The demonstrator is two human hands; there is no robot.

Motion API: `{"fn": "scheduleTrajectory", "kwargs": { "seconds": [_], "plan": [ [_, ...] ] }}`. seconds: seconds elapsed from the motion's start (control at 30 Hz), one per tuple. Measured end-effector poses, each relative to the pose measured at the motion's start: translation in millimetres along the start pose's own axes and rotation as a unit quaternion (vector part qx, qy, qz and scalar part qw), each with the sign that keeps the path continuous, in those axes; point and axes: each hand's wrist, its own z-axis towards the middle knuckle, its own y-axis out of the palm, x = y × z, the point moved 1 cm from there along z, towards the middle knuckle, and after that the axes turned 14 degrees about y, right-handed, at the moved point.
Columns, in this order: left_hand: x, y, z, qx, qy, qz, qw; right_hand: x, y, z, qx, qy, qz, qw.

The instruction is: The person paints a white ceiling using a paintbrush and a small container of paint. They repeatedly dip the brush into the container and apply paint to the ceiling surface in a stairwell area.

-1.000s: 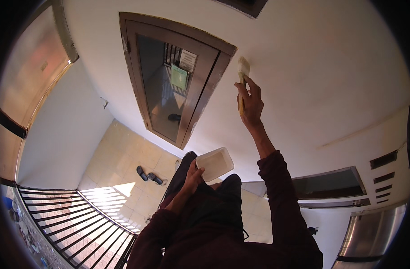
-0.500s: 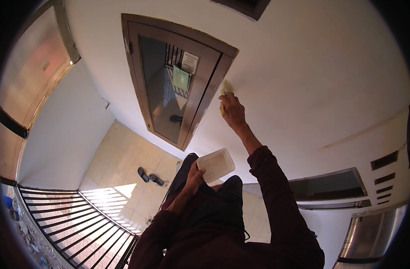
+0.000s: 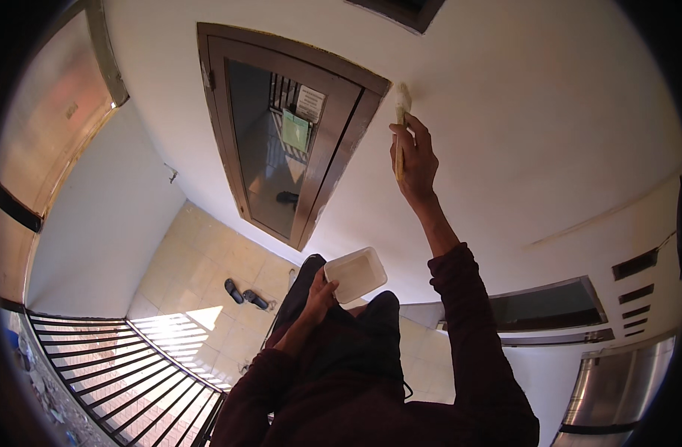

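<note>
Against wall (image 3: 505,127), apparently: upright brush (image 3: 401,118), bristles (image 3: 403,97) uppermost.

- There are two bare hands: one left hand (image 3: 320,298), one right hand (image 3: 417,160).
- One paintbrush (image 3: 403,99) is in view.
- One pale plastic container (image 3: 356,273) shows.
- Two dark sandals (image 3: 234,291) are visible.
- One brown-framed glass panel (image 3: 253,127) bears two sheets: one white sheet (image 3: 310,104), one green sheet (image 3: 295,130).
- One small wall tap (image 3: 172,175) appears.
- One dark barred railing (image 3: 76,319) is visible.
- Dark wall slots (image 3: 635,264) number about five, the smallest hard to separate.
</note>
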Motion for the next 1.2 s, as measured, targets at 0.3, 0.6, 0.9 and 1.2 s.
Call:
{"fn": "scheduleTrajectory", "kwargs": {
  "seconds": [0.3, 0.6, 0.9, 1.2],
  "plan": [
    [2.7, -3.7, 4.4, -0.009, 0.016, 0.002, 1.0, 23.1, 50.0, -84.5, -0.195, 0.022, -0.061, 0.979],
    [-3.0, -1.4, 2.5, 0.0, 0.015, -0.022, 1.0, 47.9, -53.6, -15.5, -0.174, 0.061, -0.069, 0.98],
    [-2.2, -4.6, 4.0, -0.018, 0.006, -0.002, 1.0, 27.1, -112.6, 43.3, 0.028, -0.057, -0.216, 0.974],
    [4.2, 0.7, 3.1, -0.02, 0.004, -0.005, 1.0, 50.0, -56.6, -51.5, -0.216, 0.006, -0.146, 0.965]
  ]
}}
